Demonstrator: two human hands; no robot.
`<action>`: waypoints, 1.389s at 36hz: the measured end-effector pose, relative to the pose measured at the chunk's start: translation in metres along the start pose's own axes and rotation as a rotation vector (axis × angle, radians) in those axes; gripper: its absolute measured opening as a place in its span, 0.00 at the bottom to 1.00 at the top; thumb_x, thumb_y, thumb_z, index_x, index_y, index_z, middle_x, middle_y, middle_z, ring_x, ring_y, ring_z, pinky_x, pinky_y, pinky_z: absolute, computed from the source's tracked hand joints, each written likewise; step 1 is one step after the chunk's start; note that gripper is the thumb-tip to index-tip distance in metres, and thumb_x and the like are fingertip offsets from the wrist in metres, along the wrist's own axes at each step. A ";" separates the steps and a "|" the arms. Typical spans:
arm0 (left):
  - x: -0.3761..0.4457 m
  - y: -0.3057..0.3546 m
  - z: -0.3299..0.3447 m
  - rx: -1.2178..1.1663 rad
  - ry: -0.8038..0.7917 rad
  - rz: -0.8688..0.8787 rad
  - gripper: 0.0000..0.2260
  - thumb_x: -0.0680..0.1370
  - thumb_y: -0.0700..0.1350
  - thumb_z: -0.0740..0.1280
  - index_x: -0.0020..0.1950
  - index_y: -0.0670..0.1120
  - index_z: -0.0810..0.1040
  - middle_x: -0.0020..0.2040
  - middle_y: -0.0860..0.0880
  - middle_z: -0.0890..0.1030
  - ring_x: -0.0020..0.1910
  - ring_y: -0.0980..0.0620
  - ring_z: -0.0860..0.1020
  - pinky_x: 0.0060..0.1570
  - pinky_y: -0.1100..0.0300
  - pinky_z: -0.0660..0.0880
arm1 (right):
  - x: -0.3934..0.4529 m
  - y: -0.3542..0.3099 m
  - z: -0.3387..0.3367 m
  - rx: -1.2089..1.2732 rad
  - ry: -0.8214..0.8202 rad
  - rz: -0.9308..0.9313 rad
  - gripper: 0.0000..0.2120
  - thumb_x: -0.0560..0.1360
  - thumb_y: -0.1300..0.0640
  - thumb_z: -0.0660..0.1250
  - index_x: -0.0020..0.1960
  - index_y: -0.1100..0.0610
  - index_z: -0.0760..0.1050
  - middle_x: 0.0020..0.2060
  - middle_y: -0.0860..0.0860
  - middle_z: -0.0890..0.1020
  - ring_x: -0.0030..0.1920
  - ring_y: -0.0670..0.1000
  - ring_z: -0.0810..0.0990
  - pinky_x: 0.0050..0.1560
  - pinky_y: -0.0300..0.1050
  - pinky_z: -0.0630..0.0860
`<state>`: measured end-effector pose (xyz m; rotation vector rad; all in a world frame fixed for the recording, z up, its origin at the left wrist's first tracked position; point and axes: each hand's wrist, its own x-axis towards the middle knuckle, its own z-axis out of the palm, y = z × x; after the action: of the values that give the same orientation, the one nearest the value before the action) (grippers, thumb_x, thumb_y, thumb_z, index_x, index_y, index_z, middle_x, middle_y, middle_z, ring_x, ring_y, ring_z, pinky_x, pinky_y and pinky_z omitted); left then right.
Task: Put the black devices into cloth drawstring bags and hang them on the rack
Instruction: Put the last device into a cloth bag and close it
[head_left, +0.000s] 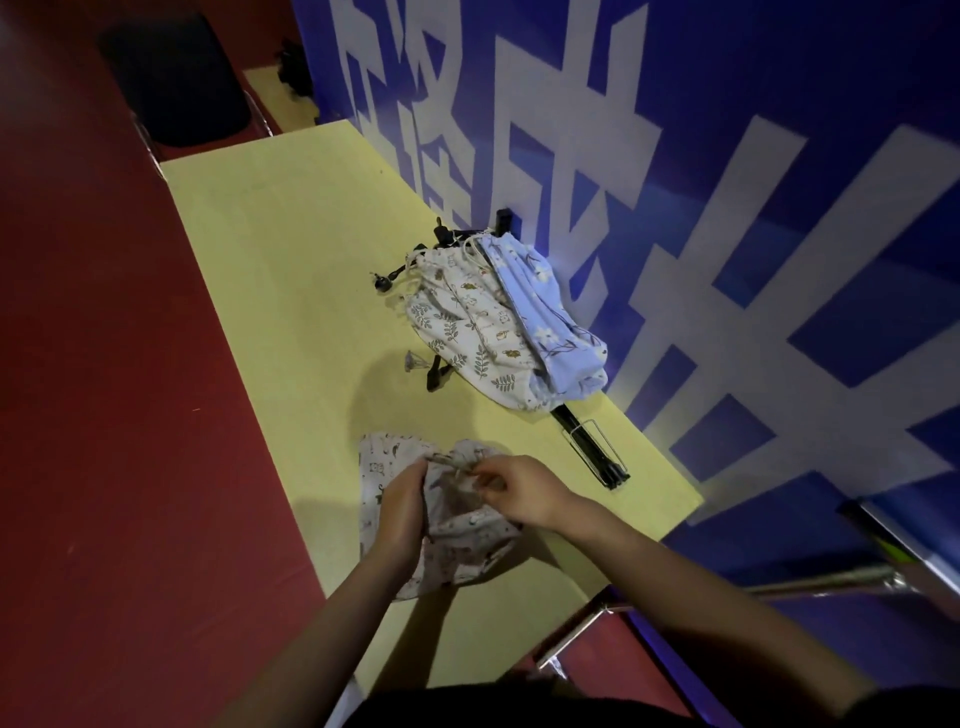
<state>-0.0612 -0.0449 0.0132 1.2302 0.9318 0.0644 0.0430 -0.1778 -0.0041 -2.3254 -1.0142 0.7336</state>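
Note:
A white patterned drawstring bag (467, 545) lies on the yellow table (291, 270) near its front edge. My left hand (400, 512) grips the bag's gathered neck from the left. My right hand (519, 488) pinches the drawstring at the bag's mouth. Further back stands a black rack (592, 447) with three filled bags hanging on it: a leaf-print bag (467, 353), a small-figure print bag (483, 306) and a light blue flowered bag (545, 312). No black device shows; whatever is inside the bag is hidden.
A blue wall with large white characters (675, 208) runs along the table's right side. Red floor (93, 415) lies to the left. A dark chair (171, 78) stands beyond the table's far end. A metal bar (821, 579) crosses at the right.

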 end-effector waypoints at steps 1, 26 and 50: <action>-0.001 -0.002 0.000 0.014 0.005 0.009 0.17 0.82 0.46 0.56 0.49 0.43 0.83 0.47 0.43 0.85 0.49 0.43 0.82 0.53 0.45 0.78 | -0.002 0.001 0.001 -0.025 0.005 -0.012 0.19 0.73 0.51 0.61 0.60 0.57 0.79 0.54 0.54 0.83 0.53 0.54 0.80 0.51 0.46 0.76; 0.000 -0.055 0.001 0.530 -0.078 0.111 0.21 0.79 0.57 0.55 0.57 0.43 0.77 0.55 0.43 0.79 0.52 0.47 0.77 0.57 0.48 0.76 | -0.044 0.066 0.034 -0.197 0.347 -0.167 0.10 0.73 0.47 0.65 0.48 0.50 0.81 0.44 0.46 0.82 0.49 0.48 0.77 0.59 0.48 0.72; 0.109 0.063 0.115 0.315 -0.033 0.077 0.25 0.80 0.56 0.62 0.71 0.42 0.67 0.65 0.43 0.73 0.57 0.46 0.74 0.60 0.47 0.74 | 0.044 0.142 -0.046 0.262 0.405 0.702 0.17 0.81 0.52 0.55 0.60 0.62 0.76 0.56 0.62 0.79 0.55 0.62 0.77 0.52 0.50 0.73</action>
<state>0.1088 -0.0539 0.0060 1.5541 0.8882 -0.0437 0.1695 -0.2395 -0.0708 -2.4360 0.0906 0.5504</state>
